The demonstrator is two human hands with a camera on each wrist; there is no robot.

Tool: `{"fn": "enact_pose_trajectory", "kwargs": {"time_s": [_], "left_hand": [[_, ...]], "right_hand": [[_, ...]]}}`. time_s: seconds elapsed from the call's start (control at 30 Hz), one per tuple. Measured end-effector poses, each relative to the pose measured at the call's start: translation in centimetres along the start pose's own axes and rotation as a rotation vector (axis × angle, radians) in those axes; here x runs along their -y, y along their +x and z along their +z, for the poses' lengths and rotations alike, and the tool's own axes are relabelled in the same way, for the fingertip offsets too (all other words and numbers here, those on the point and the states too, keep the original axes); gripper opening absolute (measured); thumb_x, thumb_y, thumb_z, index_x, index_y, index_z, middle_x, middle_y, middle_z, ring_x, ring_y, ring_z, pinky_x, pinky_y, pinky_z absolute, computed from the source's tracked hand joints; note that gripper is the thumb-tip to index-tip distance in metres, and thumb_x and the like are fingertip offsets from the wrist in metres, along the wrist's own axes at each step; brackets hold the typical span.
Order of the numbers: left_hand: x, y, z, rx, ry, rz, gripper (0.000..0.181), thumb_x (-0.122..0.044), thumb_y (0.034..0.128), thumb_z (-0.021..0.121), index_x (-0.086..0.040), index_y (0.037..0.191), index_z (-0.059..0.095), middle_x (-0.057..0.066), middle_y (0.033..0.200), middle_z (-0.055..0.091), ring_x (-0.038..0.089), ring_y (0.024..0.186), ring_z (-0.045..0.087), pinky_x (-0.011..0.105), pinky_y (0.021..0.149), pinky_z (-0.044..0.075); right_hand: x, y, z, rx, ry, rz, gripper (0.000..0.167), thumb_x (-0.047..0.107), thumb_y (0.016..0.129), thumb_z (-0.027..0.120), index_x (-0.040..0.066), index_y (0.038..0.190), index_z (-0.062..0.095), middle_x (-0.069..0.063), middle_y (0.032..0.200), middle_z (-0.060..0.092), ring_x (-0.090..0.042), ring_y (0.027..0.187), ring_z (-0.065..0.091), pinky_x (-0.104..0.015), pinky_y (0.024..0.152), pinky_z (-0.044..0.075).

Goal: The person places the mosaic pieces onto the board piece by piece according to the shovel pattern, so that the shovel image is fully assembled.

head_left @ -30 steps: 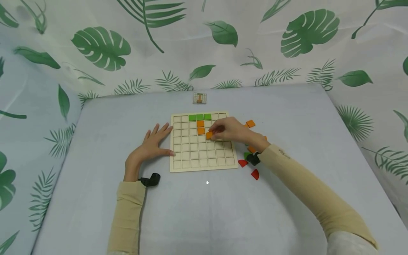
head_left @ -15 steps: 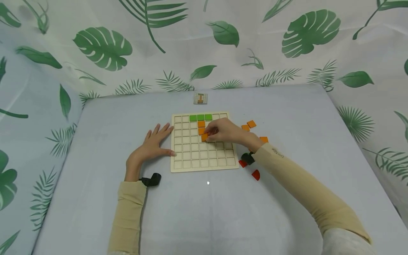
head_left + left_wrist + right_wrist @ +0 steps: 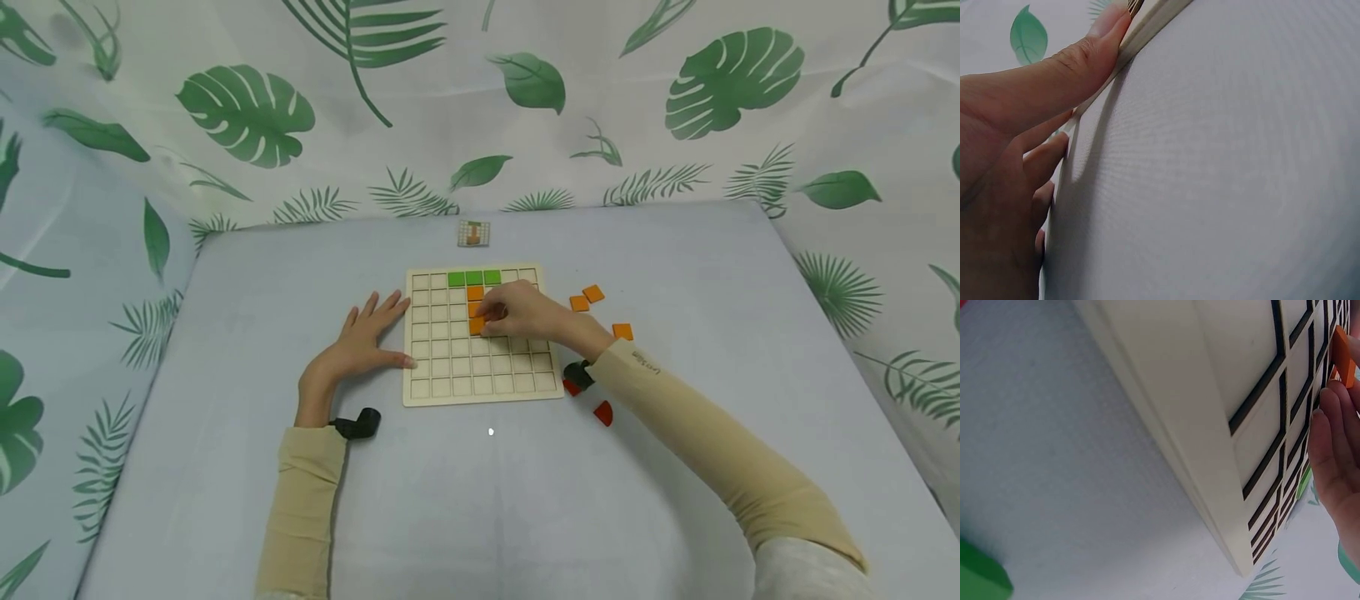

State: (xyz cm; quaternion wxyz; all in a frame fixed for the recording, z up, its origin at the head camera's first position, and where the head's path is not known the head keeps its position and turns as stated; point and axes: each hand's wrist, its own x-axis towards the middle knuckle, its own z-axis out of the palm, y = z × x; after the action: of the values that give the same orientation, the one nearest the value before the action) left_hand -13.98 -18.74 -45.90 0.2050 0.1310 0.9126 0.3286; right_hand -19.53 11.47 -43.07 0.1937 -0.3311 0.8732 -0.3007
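A pale wooden grid board [image 3: 440, 386] lies mid-table, three green squares [image 3: 474, 277] in its top row. Below the middle one, orange squares run downward in one column. My right hand [image 3: 525, 312] pinches the lowest orange square [image 3: 476, 326] at that column; in the right wrist view this orange square [image 3: 1343, 357] stands tilted between thumb and fingers [image 3: 1334, 444]. My left hand [image 3: 360, 337] is spread at the board's left edge, thumb and fingertips touching it. In the left wrist view the thumb [image 3: 1079, 65] rests on the board's edge [image 3: 1147, 31].
Loose orange squares [image 3: 593, 293] lie right of the board, with red quarter-round pieces [image 3: 603, 412] nearer the front. A green piece [image 3: 982, 575] shows in the right wrist view. Behind the board sits a small patterned card [image 3: 473, 233]. A leaf-print cloth [image 3: 420, 75] hangs behind the table.
My right hand has moved left and slightly down with the orange square, from beside the column to its lower end. The left hand stays at the board's edge.
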Motion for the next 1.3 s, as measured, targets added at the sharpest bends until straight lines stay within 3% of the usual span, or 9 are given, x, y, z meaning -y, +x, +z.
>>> {"fn": "enact_pose_trajectory", "kwargs": {"time_s": [0.23,0.53,0.87,1.3], "left_hand": [[0.0,-0.1,0.1,0.009,0.009,0.020,0.102,-0.038,0.0875,0.080,-0.011,0.166,0.020,0.012,0.174,0.007,0.037,0.160,-0.010,0.057,0.127,-0.013],[-1.1,0.1,-0.1,0.036,0.055,-0.023,0.107,-0.041,0.0855,0.082,-0.013,0.166,0.018,0.010,0.174,0.005,0.035,0.160,-0.011,0.058,0.127,-0.011],[-2.0,0.0,-0.3,0.061,0.095,-0.077,0.110,-0.037,0.0840,0.085,-0.013,0.166,0.016,0.010,0.174,0.003,0.037,0.160,-0.011,0.061,0.127,-0.008],[-1.9,-0.1,-0.3,0.043,0.103,-0.088,0.110,-0.037,0.0833,0.085,-0.015,0.166,0.016,0.009,0.174,0.004,0.036,0.160,-0.010,0.060,0.127,-0.008]], "right_hand": [[0.2,0.0,0.2,0.000,-0.028,0.002,0.022,0.011,0.092,0.077,0.002,0.113,0.075,-0.009,0.106,0.075,-0.020,0.094,0.069,-0.034,0.086,0.059],[0.3,-0.2,0.2,-0.007,-0.128,-0.014,0.021,0.007,0.091,0.076,0.001,0.112,0.076,-0.009,0.102,0.071,-0.020,0.091,0.064,-0.032,0.083,0.057],[0.4,-0.5,0.0,0.012,-0.103,-0.025,0.023,0.006,0.092,0.076,0.002,0.114,0.074,-0.009,0.107,0.072,-0.020,0.094,0.066,-0.032,0.086,0.058],[-0.2,-2.3,-0.6,-0.114,-0.049,-0.121,0.020,0.001,0.090,0.076,-0.002,0.109,0.075,-0.014,0.106,0.074,-0.025,0.093,0.070,-0.036,0.085,0.061]]}}
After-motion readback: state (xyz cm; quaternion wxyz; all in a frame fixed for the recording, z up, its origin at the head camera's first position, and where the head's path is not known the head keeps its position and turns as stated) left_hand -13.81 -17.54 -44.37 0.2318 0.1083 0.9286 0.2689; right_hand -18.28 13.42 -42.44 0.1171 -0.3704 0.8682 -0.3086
